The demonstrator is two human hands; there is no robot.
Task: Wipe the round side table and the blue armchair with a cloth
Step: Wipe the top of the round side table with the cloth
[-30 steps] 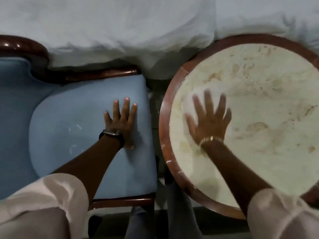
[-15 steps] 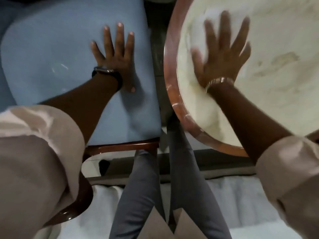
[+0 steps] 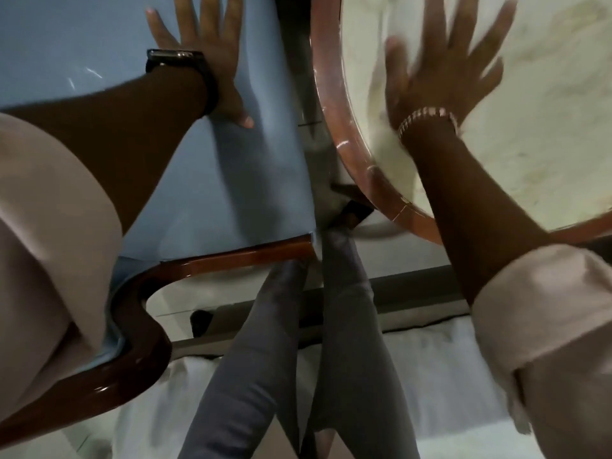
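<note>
My left hand (image 3: 205, 44) lies flat, fingers spread, on the seat of the blue armchair (image 3: 231, 193) and holds nothing; a black watch is on its wrist. My right hand (image 3: 443, 74), blurred by motion, presses flat with spread fingers on the round side table (image 3: 546, 134), near its left side. A pale cloth (image 3: 367, 71) shows as a whiter patch under and left of that hand, hard to tell from the cream marble top. The table's reddish wooden rim (image 3: 331, 104) curves between the two hands.
The armchair's glossy wooden frame (image 3: 231, 258) runs along the seat's near edge and bends down to the lower left. My legs in grey trousers (image 3: 265, 359) stand between chair and table. White bedding (image 3: 430, 376) lies below them.
The view has tipped further down, so both hands now sit near the top of the frame. My right hand has slid on the table top and blurred. My left hand stays put.
</note>
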